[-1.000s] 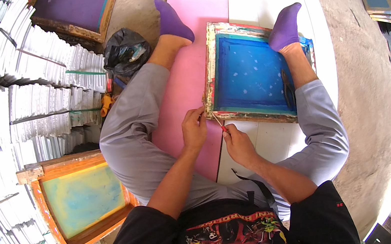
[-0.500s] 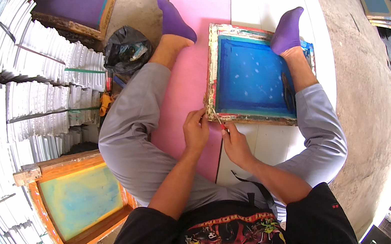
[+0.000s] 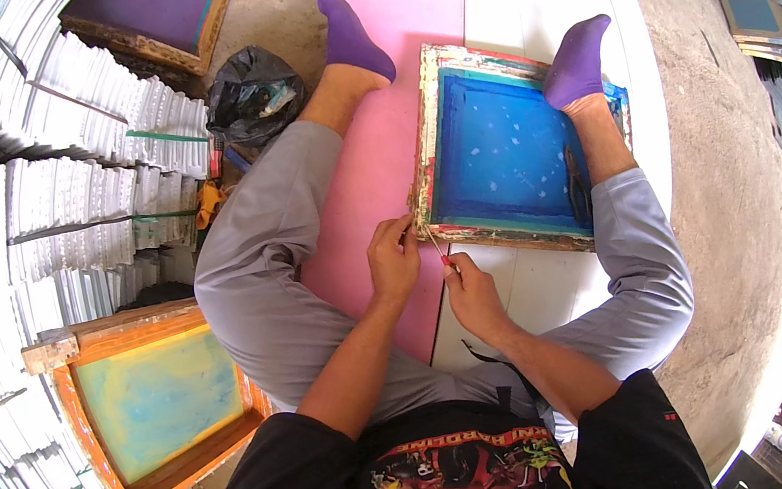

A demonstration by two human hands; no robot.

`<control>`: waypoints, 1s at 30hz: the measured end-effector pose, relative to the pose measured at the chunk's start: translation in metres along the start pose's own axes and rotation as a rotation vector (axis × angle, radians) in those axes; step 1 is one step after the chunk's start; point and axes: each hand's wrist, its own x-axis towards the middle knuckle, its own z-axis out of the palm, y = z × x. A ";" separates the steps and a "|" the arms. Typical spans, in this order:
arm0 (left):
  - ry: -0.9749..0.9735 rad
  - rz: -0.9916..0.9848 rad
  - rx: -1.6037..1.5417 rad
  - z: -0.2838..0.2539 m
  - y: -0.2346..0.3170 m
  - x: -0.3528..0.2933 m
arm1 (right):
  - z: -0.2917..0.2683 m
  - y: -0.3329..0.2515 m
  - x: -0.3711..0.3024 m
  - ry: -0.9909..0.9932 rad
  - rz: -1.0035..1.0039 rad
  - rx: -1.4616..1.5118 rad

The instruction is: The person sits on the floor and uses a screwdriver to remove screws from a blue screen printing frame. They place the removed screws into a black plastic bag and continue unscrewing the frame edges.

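Note:
A screen-printing frame [image 3: 512, 239] with blue mesh and a worn, paint-crusted wooden border lies in front of me, its far right part under my right foot. My right hand [image 3: 475, 295] is closed round the red handle of a thin screwdriver [image 3: 439, 249]. The screwdriver's metal shaft points at the frame's near left corner. My left hand [image 3: 394, 259] is at that same corner, fingers curled and fingertips pinched against the frame's edge; whatever is between them is hidden. Dark-handled pliers [image 3: 577, 186] lie on the right side of the blue mesh.
Below the frame is a pink and white board [image 3: 362, 218]. To my left stand tied paper stacks [image 3: 70, 196], an orange-framed screen [image 3: 162, 405] and a black plastic bag [image 3: 253, 98]. A purple-mesh screen [image 3: 149, 12] lies at the far left. Concrete floor [image 3: 723, 164] extends on the right.
My right hand and the screwdriver have shifted down slightly, and more of the metal shaft shows. My left hand stays at the corner.

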 end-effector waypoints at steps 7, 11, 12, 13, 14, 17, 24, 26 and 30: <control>0.015 -0.024 -0.019 0.003 -0.003 -0.003 | 0.016 0.003 -0.001 0.087 0.027 -0.004; 0.029 -0.013 -0.035 0.004 -0.006 -0.003 | 0.034 0.015 -0.002 0.152 -0.010 0.113; 0.030 -0.012 -0.034 0.004 -0.005 -0.003 | 0.037 0.019 0.000 0.169 -0.039 0.129; 0.030 -0.010 -0.034 0.004 -0.003 -0.003 | 0.041 0.022 0.001 0.186 -0.068 0.144; 0.031 -0.009 -0.034 0.004 -0.002 -0.003 | 0.043 0.026 0.002 0.203 -0.097 0.159; 0.036 0.048 0.005 0.002 -0.001 -0.002 | 0.040 0.022 0.001 0.170 -0.068 0.148; 0.053 0.046 -0.016 0.005 0.000 -0.003 | 0.041 0.044 0.009 0.148 -0.047 0.213; 0.044 0.051 -0.010 0.002 0.000 -0.003 | 0.035 0.042 0.017 0.120 0.027 0.276; -0.016 0.041 0.027 -0.001 0.007 0.001 | 0.028 0.055 0.023 0.112 0.017 0.343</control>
